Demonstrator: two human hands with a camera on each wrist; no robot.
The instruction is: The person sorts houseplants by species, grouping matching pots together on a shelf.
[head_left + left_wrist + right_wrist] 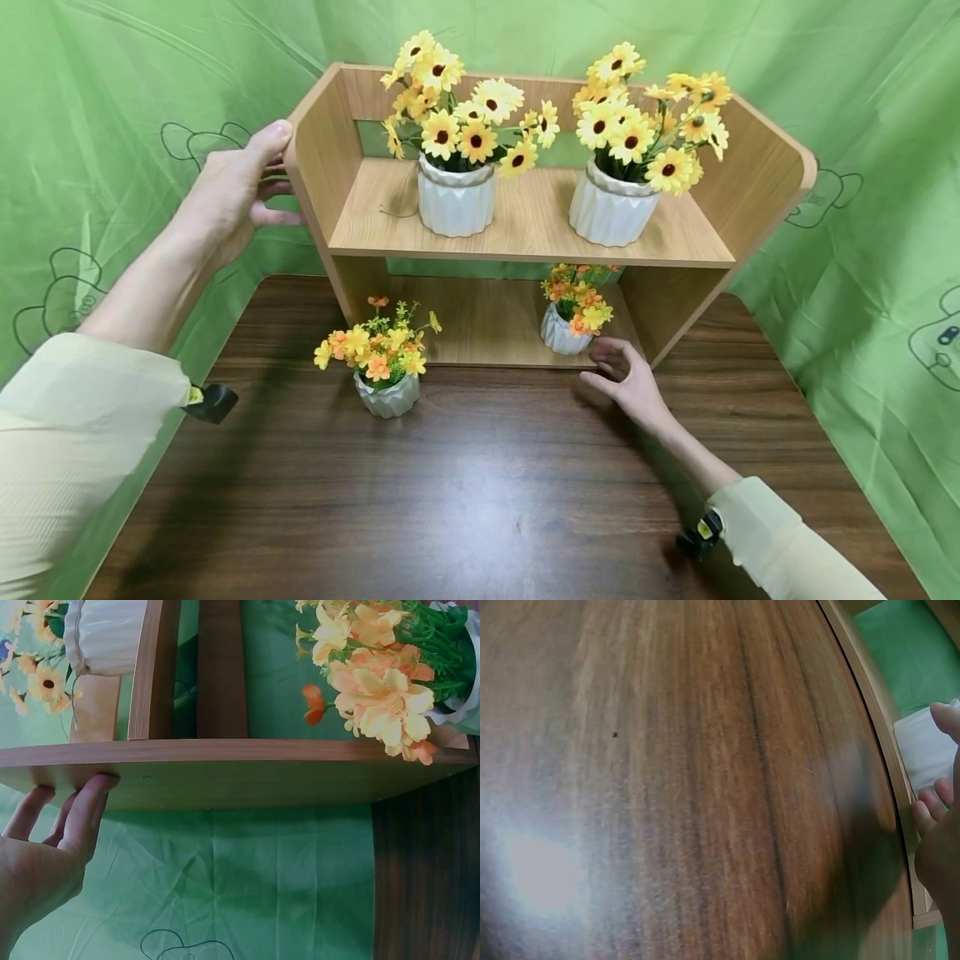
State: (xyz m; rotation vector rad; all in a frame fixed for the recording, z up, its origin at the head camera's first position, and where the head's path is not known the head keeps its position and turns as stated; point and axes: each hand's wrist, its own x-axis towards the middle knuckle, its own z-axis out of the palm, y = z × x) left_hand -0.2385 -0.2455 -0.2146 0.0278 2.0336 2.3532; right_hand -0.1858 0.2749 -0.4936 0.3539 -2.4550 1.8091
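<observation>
A light wooden two-tier shelf (525,243) stands on the table. My left hand (232,187) touches its left side panel (247,780) from outside with the fingertips, gripping nothing. My right hand (626,385) is at the lower tier's right end, thumb and fingers parted beside a small white pot (564,332) of orange and yellow flowers (577,296). In the right wrist view, my right hand (939,817) is partly cut off and the white pot (926,746) shows behind it; whether they touch I cannot tell.
Two larger white pots with yellow daisies, the left one (456,200) and the right one (611,208), stand on the upper tier. Before the shelf's left end, another small flower pot (388,396) sits on the dark wooden table (450,500). Green cloth (862,100) hangs around.
</observation>
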